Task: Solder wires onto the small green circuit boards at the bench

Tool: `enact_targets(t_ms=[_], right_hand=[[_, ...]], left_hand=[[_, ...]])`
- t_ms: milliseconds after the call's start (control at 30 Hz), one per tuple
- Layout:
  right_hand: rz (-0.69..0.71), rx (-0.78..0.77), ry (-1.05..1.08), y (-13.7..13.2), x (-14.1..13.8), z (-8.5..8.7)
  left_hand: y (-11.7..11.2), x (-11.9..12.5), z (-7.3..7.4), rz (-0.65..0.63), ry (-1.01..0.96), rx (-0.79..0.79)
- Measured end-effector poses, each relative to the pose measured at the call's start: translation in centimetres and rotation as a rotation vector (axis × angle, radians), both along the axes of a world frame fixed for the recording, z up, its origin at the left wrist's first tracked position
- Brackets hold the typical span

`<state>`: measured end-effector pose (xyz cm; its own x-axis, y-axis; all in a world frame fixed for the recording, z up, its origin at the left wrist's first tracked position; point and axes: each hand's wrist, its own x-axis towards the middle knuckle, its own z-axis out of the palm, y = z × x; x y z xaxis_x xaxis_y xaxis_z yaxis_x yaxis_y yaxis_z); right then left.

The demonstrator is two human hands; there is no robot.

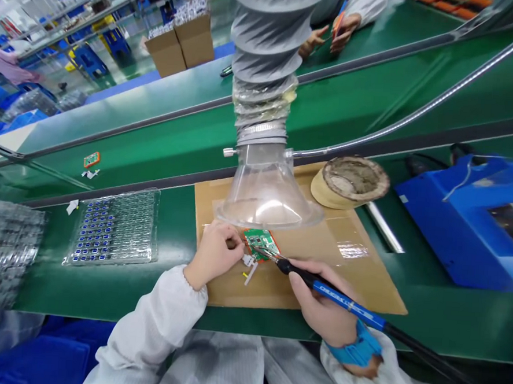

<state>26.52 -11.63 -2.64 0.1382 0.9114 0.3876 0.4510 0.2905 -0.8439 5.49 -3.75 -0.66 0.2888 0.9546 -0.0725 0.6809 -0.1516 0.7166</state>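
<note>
A green circuit board with an orange edge lies on a flat cardboard sheet. My right hand is closed around the blue and black handle of a soldering iron, whose metal tip reaches over the board. At the board's left edge is my left hand, thumb and fingers pinched together; whatever they hold is hidden or too small to name. A small white connector with a short lead sits by the board's lower left corner. Just above stands a clear fume hood.
A clear tray of small blue parts lies left, beside stacked trays. A round pot, a metal rod and a blue machine stand right. Across the bench, a co-worker's hands hold something orange.
</note>
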Motion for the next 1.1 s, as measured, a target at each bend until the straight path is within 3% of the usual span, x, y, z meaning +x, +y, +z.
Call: enact_targets(t_ms=[1100], right_hand=[[0.007, -0.048, -0.042, 0.43, -0.18, 0.11]], left_hand=[[0.02, -0.07, 0.0, 0.021, -0.03, -0.028]])
